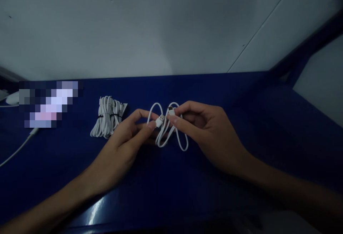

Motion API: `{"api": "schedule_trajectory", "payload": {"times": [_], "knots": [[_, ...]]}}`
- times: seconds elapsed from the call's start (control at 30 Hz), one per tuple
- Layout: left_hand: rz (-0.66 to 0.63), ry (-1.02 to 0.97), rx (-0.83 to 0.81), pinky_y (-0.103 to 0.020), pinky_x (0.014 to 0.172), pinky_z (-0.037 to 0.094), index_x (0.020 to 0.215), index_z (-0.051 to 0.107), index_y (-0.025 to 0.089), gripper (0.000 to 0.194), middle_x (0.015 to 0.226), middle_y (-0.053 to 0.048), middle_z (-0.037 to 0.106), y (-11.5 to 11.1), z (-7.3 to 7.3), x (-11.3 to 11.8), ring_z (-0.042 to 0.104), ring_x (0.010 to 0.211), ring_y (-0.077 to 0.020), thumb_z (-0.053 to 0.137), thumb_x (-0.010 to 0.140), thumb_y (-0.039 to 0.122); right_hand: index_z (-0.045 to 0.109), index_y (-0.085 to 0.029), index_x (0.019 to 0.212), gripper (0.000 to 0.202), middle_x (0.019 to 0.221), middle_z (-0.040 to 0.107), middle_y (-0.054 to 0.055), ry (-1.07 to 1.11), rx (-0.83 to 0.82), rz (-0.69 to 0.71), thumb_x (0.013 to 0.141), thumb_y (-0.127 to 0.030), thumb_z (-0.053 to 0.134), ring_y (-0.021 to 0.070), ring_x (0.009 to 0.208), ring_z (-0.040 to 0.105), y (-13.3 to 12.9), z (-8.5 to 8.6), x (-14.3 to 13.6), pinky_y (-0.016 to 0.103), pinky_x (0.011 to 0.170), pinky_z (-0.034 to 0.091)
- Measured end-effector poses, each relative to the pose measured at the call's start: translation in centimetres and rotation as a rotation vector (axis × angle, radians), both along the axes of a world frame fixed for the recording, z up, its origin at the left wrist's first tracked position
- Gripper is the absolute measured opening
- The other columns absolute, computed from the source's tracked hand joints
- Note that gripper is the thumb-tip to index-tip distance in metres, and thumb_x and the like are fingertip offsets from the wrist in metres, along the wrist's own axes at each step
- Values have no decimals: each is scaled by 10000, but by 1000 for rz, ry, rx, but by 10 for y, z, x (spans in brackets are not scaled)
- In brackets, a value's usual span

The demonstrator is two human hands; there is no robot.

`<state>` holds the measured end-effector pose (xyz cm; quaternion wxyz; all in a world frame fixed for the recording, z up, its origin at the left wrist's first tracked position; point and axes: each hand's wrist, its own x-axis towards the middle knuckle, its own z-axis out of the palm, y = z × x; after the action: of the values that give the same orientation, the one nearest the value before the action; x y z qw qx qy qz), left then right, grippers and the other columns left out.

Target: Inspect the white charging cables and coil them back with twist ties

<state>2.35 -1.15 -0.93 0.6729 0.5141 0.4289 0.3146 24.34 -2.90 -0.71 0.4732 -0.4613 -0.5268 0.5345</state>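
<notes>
Between my two hands, a white USB cable [163,139] is held in loose loops above the blue table. My left hand [134,130] pinches one end of it, where a USB-A plug with a metal tip shows by the thumb. With thumb and forefinger, my right hand [207,126] grips the other end, whose plug has a dark tip. The two plugs are close together, slightly apart. Just beyond my left wrist lies a bunch of bundled white cables [105,117], bound with dark ties; my left hand hides part of its lower right side.
A blue table [166,187] spreads under my hands, with a pale wall [150,30] behind it. At the left lies a blurred-out bright device [57,101] with a white cord [17,151] running from it. Another white object [13,98] is at the far left edge.
</notes>
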Motion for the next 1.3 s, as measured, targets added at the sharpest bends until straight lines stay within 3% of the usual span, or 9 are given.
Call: {"api": "schedule_trajectory", "payload": {"times": [0.27,0.53,0.7,0.9,1.0,1.13,1.3], "knots": [[-3,-154,-98,-455,1037,606,1130,747,197,209,1246,-122,795,3,-3,2,765,1149,-301,688,1108,396,830,-270,950,160,988,864,40,11,-48,-13,960,-418,889,258,912,848,2,2,2,405,850,704],[-3,-158,-109,-402,1037,591,952,737,216,247,1080,-54,727,1,-1,4,707,1092,-247,685,1108,400,840,-263,952,195,1013,859,37,44,-114,42,962,-453,885,236,948,837,4,3,2,381,885,695],[-3,-112,-144,-360,981,578,1036,756,242,216,1148,-53,754,-1,-1,6,710,1090,-241,667,1112,424,851,-262,982,173,1065,863,35,98,-131,117,970,-431,886,221,1001,836,4,1,3,368,936,688],[-40,-191,-125,-403,1000,564,1020,757,218,352,1236,-102,742,1,-1,7,683,1170,-280,567,1147,485,837,-241,963,160,1016,864,46,134,-157,97,963,-388,899,223,945,840,4,1,3,375,914,688],[-70,-100,-118,-388,994,539,1070,737,236,247,1155,-63,725,-2,3,6,677,1103,-243,679,1105,474,830,-239,949,131,987,854,35,144,-154,111,984,-358,872,212,934,831,5,-1,4,369,921,676],[-65,28,18,-339,883,522,1080,686,250,238,1037,-13,683,-9,7,7,647,982,-198,758,1064,476,837,-230,964,163,1010,851,41,158,-149,94,968,-384,888,202,941,816,6,-4,5,340,905,658],[-10,316,483,-339,815,508,1077,719,249,307,1001,-12,705,-9,5,4,657,908,-184,533,1182,469,831,-236,946,125,995,848,28,145,-106,72,952,-337,904,197,952,807,6,-3,4,327,919,633]]}}
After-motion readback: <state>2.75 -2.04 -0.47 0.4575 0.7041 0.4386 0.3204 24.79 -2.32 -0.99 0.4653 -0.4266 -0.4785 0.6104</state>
